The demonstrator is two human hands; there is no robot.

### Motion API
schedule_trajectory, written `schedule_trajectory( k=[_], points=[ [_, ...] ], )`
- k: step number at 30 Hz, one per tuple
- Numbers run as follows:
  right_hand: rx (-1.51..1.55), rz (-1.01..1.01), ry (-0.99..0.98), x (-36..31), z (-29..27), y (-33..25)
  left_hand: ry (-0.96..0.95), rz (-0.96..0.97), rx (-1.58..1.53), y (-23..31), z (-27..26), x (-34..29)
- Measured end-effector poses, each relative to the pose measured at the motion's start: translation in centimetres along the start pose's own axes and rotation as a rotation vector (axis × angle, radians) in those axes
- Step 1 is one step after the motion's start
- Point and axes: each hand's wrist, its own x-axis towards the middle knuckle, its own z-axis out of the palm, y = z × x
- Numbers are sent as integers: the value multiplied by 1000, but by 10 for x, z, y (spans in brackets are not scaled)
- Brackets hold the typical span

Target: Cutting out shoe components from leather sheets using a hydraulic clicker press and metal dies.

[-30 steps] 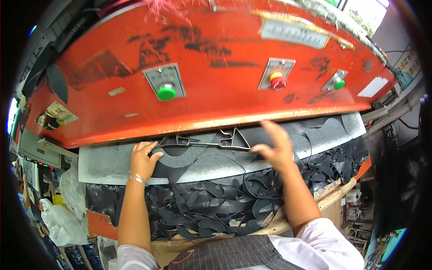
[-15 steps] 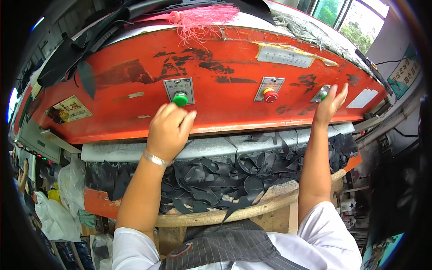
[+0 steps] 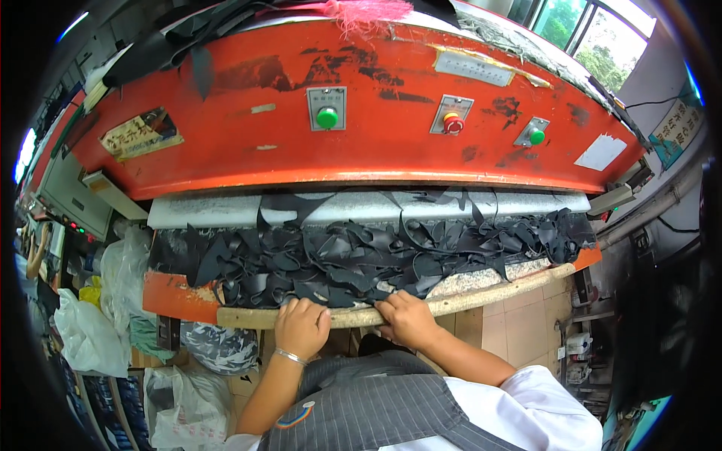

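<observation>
Both hands are down on a pale curved rail, which looks like wood and runs along the front of the machine's bed. My left hand, with a metal bracelet at the wrist, has its fingers hooked over the rail left of centre. Close to its right, my right hand is curled round the same rail. Just beyond the fingers lies a heap of black leather-like offcuts in thin curved strips. Behind the heap a long white board reaches under the red machine body.
The red machine front carries a green button, a red knob and another green button. Pink fringe and black sheets lie on top. Plastic bags hang at the left.
My hands have left the two green buttons and come down and inward onto the curved rail. The head view has shifted, so the machine front sits higher.
</observation>
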Motion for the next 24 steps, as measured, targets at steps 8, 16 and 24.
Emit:
schedule_trajectory(
  k=[8, 16, 24],
  points=[
    [117, 57, -291, 34, -48, 14, -166, -49, -126, -11, -14, 13],
    [-154, 455, 193, 221, -57, 139, -305, -196, -611, -31, -49, 98],
    [-172, 78, 441, 238, -64, 123, 153, -415, -852, -86, -73, 161]
  ],
)
